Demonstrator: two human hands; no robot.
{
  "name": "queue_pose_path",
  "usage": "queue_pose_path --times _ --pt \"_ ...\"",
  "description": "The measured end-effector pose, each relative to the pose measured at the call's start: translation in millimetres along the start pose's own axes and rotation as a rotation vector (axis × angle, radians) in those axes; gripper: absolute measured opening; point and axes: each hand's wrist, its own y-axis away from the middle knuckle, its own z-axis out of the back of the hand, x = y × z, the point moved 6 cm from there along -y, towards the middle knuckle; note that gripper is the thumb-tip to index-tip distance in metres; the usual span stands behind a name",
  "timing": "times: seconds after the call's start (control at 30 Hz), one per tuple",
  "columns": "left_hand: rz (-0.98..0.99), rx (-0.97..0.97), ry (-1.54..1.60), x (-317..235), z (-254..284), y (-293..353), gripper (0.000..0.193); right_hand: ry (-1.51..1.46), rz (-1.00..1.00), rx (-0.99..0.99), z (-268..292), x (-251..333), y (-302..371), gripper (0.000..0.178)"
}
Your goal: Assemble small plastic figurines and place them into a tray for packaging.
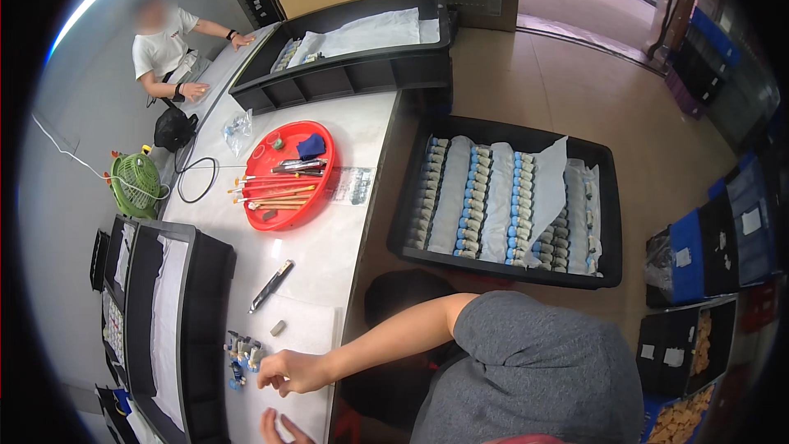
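Note:
My right hand (293,372) reaches over the white table with its fingers curled in; whatever they may hold is hidden. Just left of its fingertips stands a cluster of small blue, grey and cream figurines (245,350). A small blue figurine (237,377) is at the near end of that cluster. At the lower edge, my left hand (282,428) shows only in part, fingers apart, with nothing visible between them. Beyond the figurines lie a small grey block (278,328) and a black-and-silver cutter-like tool (271,286). A pale sheet (316,322) lies on the tabletop beside them.
A red round tray (323,197) holds brushes and tools. Black crates (209,321) line the left; another crate (423,66) stands at the far end. Right of the table, a large black crate (604,197) holds rows of figurines. A co-worker (164,49) leans on the table.

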Motion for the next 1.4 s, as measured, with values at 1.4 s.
queue_pose_path --times 1.4 --pt "0.868 -0.369 1.140 96.3 -58.2 57.6 0.032 0.324 -0.115 0.219 -27.4 -17.8 1.2 0.026"
